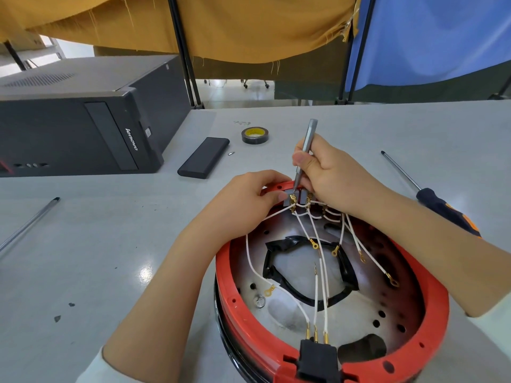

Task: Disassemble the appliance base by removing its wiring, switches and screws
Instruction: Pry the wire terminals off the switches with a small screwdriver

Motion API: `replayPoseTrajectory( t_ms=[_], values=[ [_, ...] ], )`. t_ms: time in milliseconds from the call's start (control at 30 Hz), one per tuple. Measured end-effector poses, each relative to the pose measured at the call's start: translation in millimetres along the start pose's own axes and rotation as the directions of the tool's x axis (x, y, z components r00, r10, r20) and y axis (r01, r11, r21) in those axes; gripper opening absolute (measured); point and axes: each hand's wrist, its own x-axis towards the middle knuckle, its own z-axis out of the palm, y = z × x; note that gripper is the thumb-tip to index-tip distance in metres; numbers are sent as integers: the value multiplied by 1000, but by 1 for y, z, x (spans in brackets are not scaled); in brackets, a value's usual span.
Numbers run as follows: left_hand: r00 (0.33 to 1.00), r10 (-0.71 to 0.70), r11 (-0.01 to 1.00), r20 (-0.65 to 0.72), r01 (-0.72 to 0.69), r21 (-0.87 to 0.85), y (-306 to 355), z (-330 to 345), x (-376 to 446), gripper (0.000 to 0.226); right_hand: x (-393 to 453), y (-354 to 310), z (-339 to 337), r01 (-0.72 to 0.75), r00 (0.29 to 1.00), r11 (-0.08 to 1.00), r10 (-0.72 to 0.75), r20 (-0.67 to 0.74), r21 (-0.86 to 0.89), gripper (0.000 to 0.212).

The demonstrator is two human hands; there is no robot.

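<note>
At the far rim of the red appliance base [243, 305], our left hand [243, 200] pinches a switch [291, 197] while our right hand [329, 172] grips a slim grey screwdriver [305, 150] tip-down beside it.

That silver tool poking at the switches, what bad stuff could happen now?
The tip of the silver tool sits right beside the left hand pinching the switch, so a slip could jab a finger. Prying hard might also snap the thin white wires clipped there. And the loose washer lying inside the red base could roll off and get lost if the base gets bumped.
</note>
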Motion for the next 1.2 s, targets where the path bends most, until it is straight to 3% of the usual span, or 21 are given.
replayPoseTrajectory(
  t_ms=[167, 400, 533, 767, 967, 1133, 1200],
  values=[
    [1000, -5, 1000, 6, 5, -13, 1, 0, 0, 23, 6, -1, 3, -65, 998, 998, 65, -12, -4, 16],
    [1000, -7, 1000, 7, 7, -6, 0, 0, 0, 23, -10, 5, -1, 112, 994, 987, -109, -32, 116, 16],
    [1000, 8, 1000, 10, -7, -16, 1, -1, 0, 23, -9, 3, 0, 113, 994, 994, -113, 9, 13, 15],
    [1000, -5, 1000, 10, 5, -11, -1, 0, 1, 23, 4, -1, -1, -72, 997, 997, 72, -4, 4, 15],
    [1000, -3, 1000, 7, 3, -4, 0, 0, 0, 24, 11, 0, 1, -122, 992, 992, 123, 21, -41, 19],
    [1000, -7, 1000, 16, 7, -18, 0, 0, 0, 24, -4, 1, -2, 1, 999, 986, 5, -36, 169, 16],
    [1000, -7, 1000, 17, 7, -18, 0, -1, 0, 24, -6, 2, -2, 19, 1000, 985, -14, -26, 174, 17]
  ],
)
